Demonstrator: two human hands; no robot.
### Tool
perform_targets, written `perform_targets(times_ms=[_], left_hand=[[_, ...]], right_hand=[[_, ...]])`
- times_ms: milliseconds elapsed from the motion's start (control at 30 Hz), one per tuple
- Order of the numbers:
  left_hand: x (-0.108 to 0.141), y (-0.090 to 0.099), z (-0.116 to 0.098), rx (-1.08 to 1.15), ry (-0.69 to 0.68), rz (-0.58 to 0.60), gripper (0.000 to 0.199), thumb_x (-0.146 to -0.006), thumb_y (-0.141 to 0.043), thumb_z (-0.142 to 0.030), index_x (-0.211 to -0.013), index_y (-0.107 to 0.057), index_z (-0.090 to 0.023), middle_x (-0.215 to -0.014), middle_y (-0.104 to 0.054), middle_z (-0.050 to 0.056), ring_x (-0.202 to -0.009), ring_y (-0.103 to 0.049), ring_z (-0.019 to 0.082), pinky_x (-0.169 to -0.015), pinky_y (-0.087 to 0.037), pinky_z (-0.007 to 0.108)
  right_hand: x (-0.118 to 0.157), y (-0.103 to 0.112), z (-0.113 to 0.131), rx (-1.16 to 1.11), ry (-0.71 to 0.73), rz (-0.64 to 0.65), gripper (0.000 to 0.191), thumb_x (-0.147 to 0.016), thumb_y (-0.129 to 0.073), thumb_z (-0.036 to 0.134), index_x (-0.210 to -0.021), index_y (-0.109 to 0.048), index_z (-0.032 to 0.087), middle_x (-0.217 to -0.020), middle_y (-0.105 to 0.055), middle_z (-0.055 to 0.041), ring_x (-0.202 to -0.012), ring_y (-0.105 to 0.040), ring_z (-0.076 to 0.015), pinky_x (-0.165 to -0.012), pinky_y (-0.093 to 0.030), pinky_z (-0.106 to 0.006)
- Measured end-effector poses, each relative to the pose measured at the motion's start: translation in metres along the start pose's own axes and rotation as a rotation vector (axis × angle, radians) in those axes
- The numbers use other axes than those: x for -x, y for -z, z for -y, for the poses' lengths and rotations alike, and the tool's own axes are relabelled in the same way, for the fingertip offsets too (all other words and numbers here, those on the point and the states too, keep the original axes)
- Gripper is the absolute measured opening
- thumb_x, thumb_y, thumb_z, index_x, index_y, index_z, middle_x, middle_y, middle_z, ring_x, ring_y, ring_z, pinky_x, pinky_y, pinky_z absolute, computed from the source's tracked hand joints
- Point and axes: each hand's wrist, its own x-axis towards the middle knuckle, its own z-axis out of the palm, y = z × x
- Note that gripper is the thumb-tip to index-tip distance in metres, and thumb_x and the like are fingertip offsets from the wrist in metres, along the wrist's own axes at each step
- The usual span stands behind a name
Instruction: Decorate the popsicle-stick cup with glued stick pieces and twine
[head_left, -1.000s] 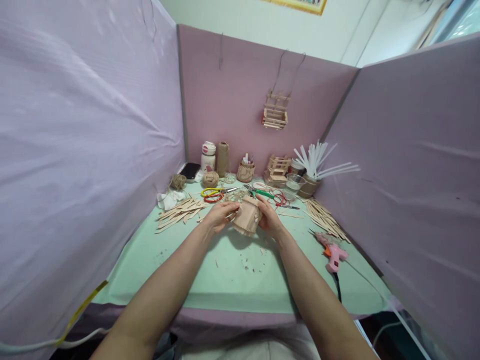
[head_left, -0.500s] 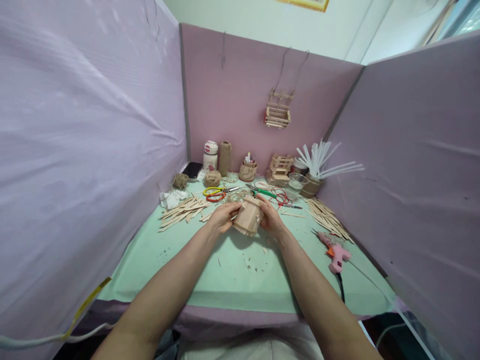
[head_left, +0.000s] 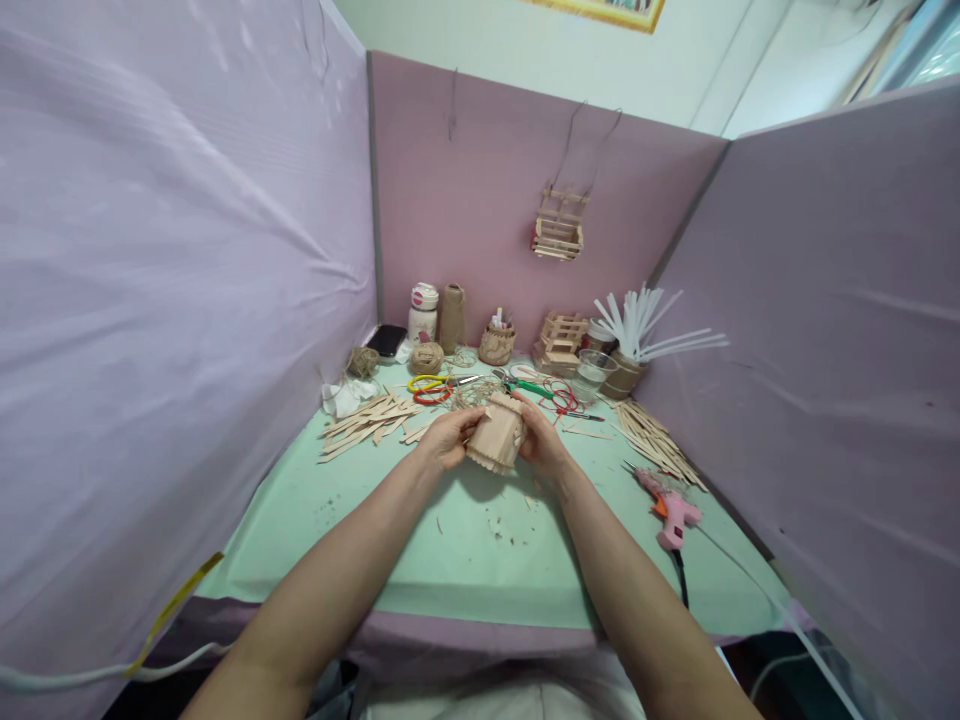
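Note:
Between my two hands, a small pot made of flat wooden sticks (head_left: pixel 497 434) is held tilted above the table, with scalloped trim around both ends. My left hand (head_left: pixel 452 438) grips its left side, thumb near the upper edge. On the other side, my right hand (head_left: pixel 538 438) has its fingers closed around the pot, partly covering some raised decoration there. The pot's far side is hidden. Just beyond lie scissors with yellow and red handles (head_left: pixel 430 388) and green-handled pliers (head_left: pixel 531 387).
Wooden sticks lie in piles at left (head_left: pixel 367 425) and right (head_left: pixel 656 440). A pink glue gun (head_left: pixel 677 517) with a cord rests at right. Behind stand a clear cup (head_left: pixel 592 374), a pot of white glue sticks (head_left: pixel 628 375), twine (head_left: pixel 427 358) and a bottle (head_left: pixel 422 317).
The view has shifted very slightly. Both hands keep hold of the wooden pot in nearly the same place and tilt.

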Motion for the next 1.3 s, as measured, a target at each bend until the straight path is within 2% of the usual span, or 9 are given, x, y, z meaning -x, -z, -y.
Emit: perform_targets(times_ms=[267,733,1300], left_hand=[[-0.0054,0.0031,0.0047,0.007,-0.011,0.016,0.013,-0.063,-0.076,-0.015,-0.072,-0.067,-0.014,-0.065,-0.068,0.004,-0.061,-0.059,0.015,-0.063,-0.045,0.026],[-0.0092,0.0056,0.0075,-0.011,-0.040,0.029,0.023,-0.056,-0.081,-0.020,-0.072,-0.066,-0.015,-0.067,-0.067,0.004,-0.064,-0.059,0.015,-0.065,-0.044,0.027],[-0.0085,0.0058,0.0077,-0.037,-0.060,0.026,0.019,-0.058,-0.080,-0.021,-0.069,-0.066,-0.015,-0.066,-0.065,0.003,-0.064,-0.056,0.015,-0.064,-0.041,0.027]], right_hand=[[0.0000,-0.0007,-0.0007,0.010,-0.005,-0.033,0.051,-0.069,-0.076,0.039,-0.116,-0.060,0.028,-0.105,-0.071,0.0003,-0.088,-0.066,-0.0190,-0.077,-0.054,-0.033],[0.0005,-0.0003,-0.0015,0.032,0.002,-0.014,0.052,-0.070,-0.074,0.043,-0.117,-0.058,0.028,-0.106,-0.070,-0.0007,-0.092,-0.065,-0.0203,-0.081,-0.052,-0.035],[0.0010,-0.0005,-0.0010,0.011,-0.012,-0.017,0.049,-0.071,-0.074,0.040,-0.115,-0.059,0.027,-0.107,-0.070,-0.0004,-0.090,-0.066,-0.0200,-0.078,-0.053,-0.034]])
